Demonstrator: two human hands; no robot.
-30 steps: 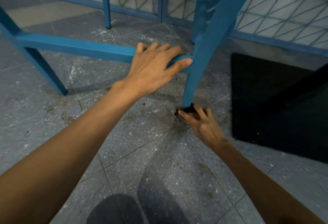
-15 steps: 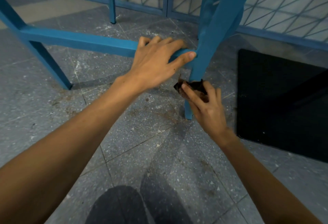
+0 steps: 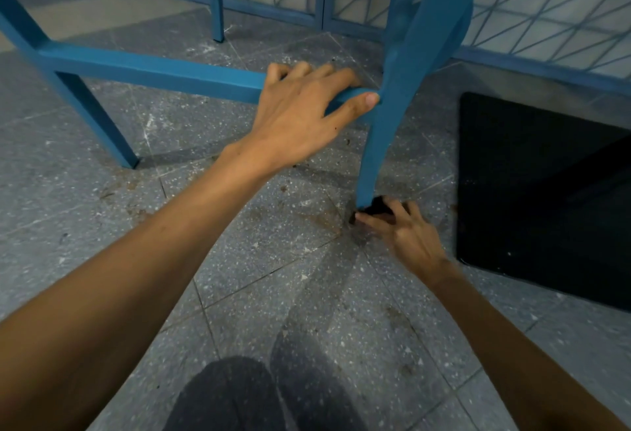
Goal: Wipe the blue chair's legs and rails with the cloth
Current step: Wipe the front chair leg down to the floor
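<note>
the left hand (image 3: 307,113) curls round the blue painted chair's (image 3: 437,20) side rail (image 3: 153,72) beside its near leg (image 3: 386,143); the right hand (image 3: 406,236) pinches a small dark cloth (image 3: 375,207) against that leg's foot. pressed hard, the cloth could snag under the foot. gritty grey speckled tile floor (image 3: 273,242); black mat (image 3: 546,191) right, blue lattice railing (image 3: 546,14) behind.

**Floor** (image 3: 102,225): grey speckled tiles with thin dark joints.

**Surface marks:** white scuffs (image 3: 150,126) beside the left leg; brown stains (image 3: 307,218) near the foot of the near right leg.

**Standing on it:** blue chair (image 3: 153,70), three legs in view:
- left leg (image 3: 99,123)
- far leg (image 3: 216,3)
- near right leg (image 3: 370,171)

**Lying on it:** black mat (image 3: 546,191), flat, at the right, near the near right leg.

**Along the far edge:** blue railing base (image 3: 529,68), running behind chair and mat.
</note>
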